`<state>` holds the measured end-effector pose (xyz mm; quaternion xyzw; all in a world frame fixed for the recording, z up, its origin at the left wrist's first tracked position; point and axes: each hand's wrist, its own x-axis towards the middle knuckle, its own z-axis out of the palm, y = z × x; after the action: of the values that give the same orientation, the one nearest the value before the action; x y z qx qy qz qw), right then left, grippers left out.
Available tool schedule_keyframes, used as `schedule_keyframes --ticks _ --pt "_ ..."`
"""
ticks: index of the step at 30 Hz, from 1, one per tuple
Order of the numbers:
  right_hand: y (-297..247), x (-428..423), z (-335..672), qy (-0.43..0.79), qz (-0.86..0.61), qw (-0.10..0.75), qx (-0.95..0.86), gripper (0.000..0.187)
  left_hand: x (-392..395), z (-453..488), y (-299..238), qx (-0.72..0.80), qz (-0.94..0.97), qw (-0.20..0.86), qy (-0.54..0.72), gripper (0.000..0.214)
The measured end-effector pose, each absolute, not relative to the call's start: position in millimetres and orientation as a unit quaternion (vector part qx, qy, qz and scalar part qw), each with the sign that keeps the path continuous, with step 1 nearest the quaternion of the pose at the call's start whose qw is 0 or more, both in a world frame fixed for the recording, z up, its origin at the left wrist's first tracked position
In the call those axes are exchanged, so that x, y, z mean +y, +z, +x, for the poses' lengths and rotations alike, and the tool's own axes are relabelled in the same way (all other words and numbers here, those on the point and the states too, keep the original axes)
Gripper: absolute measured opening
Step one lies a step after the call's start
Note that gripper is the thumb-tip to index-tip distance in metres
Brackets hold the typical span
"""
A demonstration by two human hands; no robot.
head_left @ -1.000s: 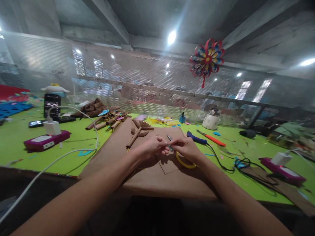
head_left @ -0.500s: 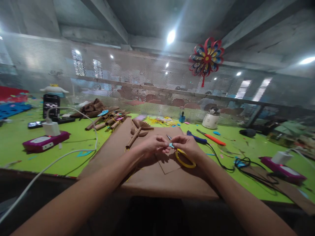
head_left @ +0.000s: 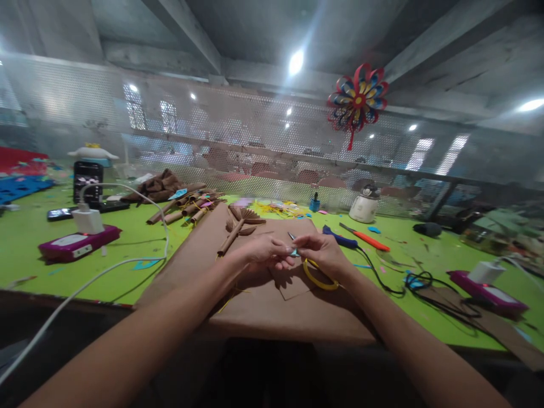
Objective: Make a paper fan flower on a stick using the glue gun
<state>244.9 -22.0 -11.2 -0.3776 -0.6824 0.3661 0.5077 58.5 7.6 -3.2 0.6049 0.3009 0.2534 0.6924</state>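
Above the brown paper [head_left: 255, 314], my left hand [head_left: 270, 251] and my right hand [head_left: 321, 253] meet fingertip to fingertip. Between them is a small light-blue piece of paper [head_left: 294, 253], pinched by both. Scissors with a yellow handle [head_left: 319, 279] lie under my right hand, their tip showing just beyond the fingers. A brown folded-paper fan on a rolled stem [head_left: 238, 229] lies to the left of my hands. Some yellow thread [head_left: 227, 300] lies near my left forearm.
A blue-handled tool [head_left: 340, 237] with a black cord and an orange knife [head_left: 365, 237] lie at right. Brown paper rolls [head_left: 191, 207] are piled back left. Purple power strips [head_left: 79, 243] sit on both sides; a white jar [head_left: 364, 205] stands behind.
My fingers have shifted slightly around the blue paper piece, which now looks tilted and less exposed. Both arms stay almost where they were, and the other things have not moved.
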Motion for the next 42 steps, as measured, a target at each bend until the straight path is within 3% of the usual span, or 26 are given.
schedule_keyframes --ticks 9,16,25,42 --pt "-11.2 -21.2 244.7 0.409 -0.401 0.514 -0.639 0.024 -0.7 63.3 1.8 0.321 0.668 0.613 0.274 0.024" --pt "-11.3 -17.4 254.4 0.503 -0.379 0.502 -0.593 0.032 4.7 61.5 0.4 0.318 0.662 0.620 0.277 0.023" --pt "4.4 -29.7 253.3 0.416 -0.423 0.481 -0.645 0.031 1.8 61.4 1.7 0.313 0.642 0.637 0.290 0.021" --pt "1.5 -29.8 252.6 0.416 -0.424 0.466 -0.656 0.030 -2.3 62.2 4.6 0.309 0.662 0.618 0.291 0.026"
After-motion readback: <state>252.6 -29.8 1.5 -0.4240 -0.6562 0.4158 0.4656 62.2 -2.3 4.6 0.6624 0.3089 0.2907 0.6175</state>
